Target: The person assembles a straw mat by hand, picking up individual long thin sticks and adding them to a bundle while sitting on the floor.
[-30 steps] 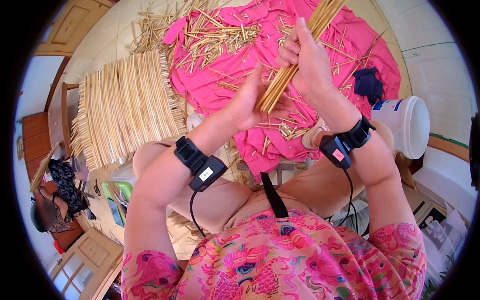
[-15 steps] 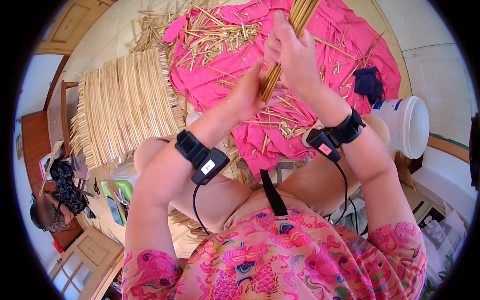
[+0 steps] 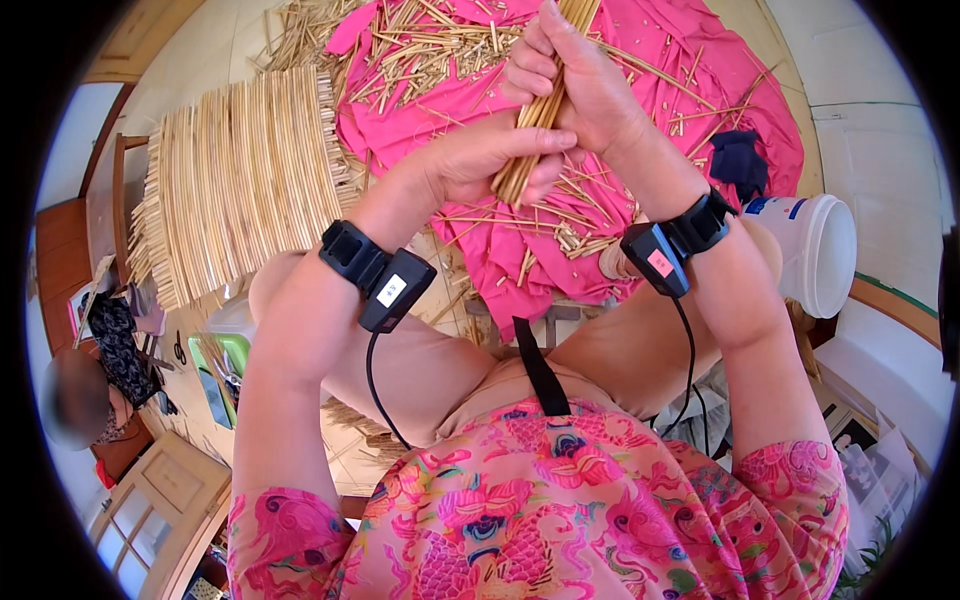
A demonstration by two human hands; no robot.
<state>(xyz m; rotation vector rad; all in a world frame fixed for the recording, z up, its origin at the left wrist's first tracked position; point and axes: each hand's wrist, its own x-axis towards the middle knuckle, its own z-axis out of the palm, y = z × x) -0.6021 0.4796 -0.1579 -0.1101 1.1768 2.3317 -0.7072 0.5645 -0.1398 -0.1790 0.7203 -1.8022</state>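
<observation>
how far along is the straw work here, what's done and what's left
Done: a woven straw mat lies flat beside the pink cloth. In hand: the left hand and right hand both grip one bundle of straw stalks, held up over the cloth. Left: many loose stalks lie scattered over the cloth, not gathered. Whether the mat itself is finished cannot be told.
</observation>
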